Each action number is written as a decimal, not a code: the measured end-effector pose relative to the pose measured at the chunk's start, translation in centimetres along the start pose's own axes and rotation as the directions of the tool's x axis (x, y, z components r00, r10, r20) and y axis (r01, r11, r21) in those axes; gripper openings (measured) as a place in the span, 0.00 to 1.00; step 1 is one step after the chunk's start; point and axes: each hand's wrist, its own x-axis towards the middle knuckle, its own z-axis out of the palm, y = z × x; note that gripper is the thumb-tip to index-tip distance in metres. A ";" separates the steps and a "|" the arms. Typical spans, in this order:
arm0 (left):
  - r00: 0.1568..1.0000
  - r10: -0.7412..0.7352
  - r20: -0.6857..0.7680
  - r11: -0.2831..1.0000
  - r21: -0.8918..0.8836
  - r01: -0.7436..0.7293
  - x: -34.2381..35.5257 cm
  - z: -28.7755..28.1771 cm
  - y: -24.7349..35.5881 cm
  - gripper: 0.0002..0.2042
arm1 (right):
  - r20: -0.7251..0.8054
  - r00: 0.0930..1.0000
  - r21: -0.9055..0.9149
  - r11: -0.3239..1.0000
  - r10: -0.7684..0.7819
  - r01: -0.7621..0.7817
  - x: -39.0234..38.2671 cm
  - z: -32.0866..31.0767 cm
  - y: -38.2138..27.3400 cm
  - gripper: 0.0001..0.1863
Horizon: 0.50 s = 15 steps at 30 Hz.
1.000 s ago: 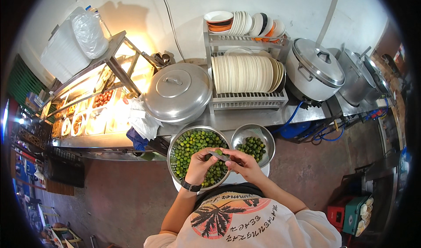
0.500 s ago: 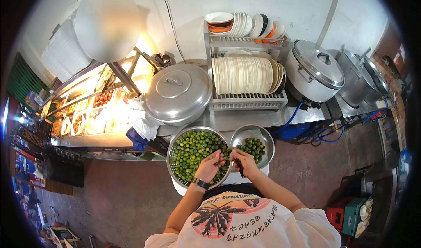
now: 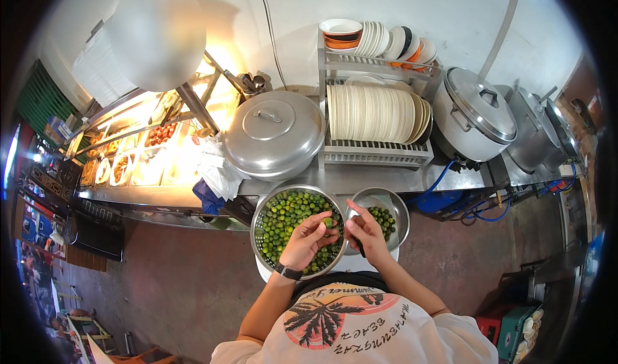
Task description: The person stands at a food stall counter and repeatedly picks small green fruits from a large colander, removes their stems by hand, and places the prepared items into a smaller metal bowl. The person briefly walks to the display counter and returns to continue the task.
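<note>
My left hand (image 3: 310, 240), with a dark band at the wrist, holds a small green citrus fruit (image 3: 327, 222) between its fingers over a perforated steel colander (image 3: 261, 235) heaped with green fruit (image 3: 283, 217). My right hand (image 3: 368, 234), just beside it, grips a small knife with a dark handle (image 3: 360, 247), index finger stretched out along it. Behind that hand sits a shallower steel bowl (image 3: 399, 206) holding a smaller pile of green fruit (image 3: 384, 220). Both containers rest on a white surface (image 3: 352, 265).
A steel counter (image 3: 360, 177) carries a large lidded pot (image 3: 273, 142), a plate rack (image 3: 373, 151), a rice cooker (image 3: 473, 129) and tall pots (image 3: 531, 148). At left stands a lit food display (image 3: 154, 178) with cloths (image 3: 212, 193). Blue hoses (image 3: 476, 209) hang below the counter's right.
My hands were close together around the blade over the colander; now they are slightly apart. My right hand's index finger has risen, and the view has shifted a little.
</note>
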 end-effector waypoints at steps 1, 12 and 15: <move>0.999 0.039 -0.013 0.998 0.043 -0.039 -0.1 0.3 0.1 0.16 | 0.037 0.999 -0.044 0.998 -0.040 0.042 -0.4 0.8 -0.7 0.24; 0.990 0.142 -0.024 0.973 0.187 -0.135 0.0 -0.3 0.3 0.17 | 0.194 0.970 -0.396 0.893 -0.146 0.213 -0.9 2.3 -1.6 0.22; 0.987 0.154 -0.038 0.973 0.182 -0.144 0.0 -0.3 0.2 0.17 | 0.190 0.970 -0.403 0.889 -0.151 0.217 -0.8 2.4 -1.5 0.22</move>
